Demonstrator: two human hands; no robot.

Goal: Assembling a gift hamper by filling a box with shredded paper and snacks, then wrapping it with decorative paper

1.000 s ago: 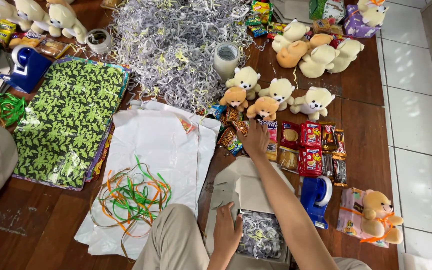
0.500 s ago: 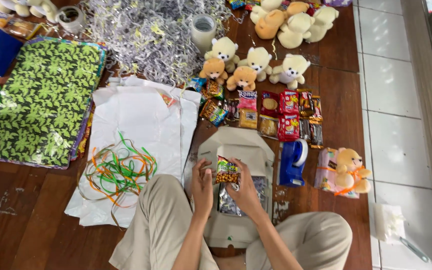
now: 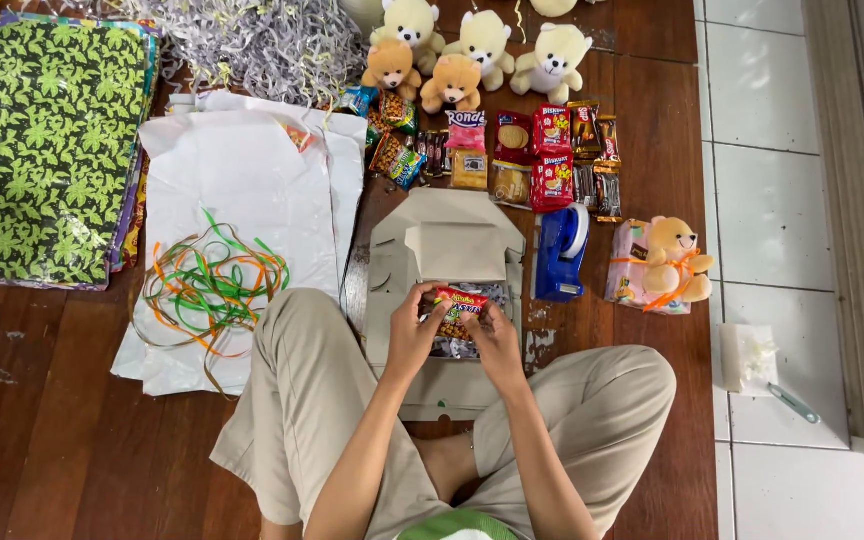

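Left hand (image 3: 414, 335) and right hand (image 3: 492, 338) together pinch a red snack packet (image 3: 460, 301) just over the open grey box (image 3: 445, 250), which seems already lined with shredded paper, while most snack packets (image 3: 542, 150) and small teddy bears (image 3: 472, 60) wait unpacked on the floor.

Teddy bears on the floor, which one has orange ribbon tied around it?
The tan teddy bear lying alone on a pink packet, right of the blue tape dispenser. The five bears grouped at the top carry no ribbon.
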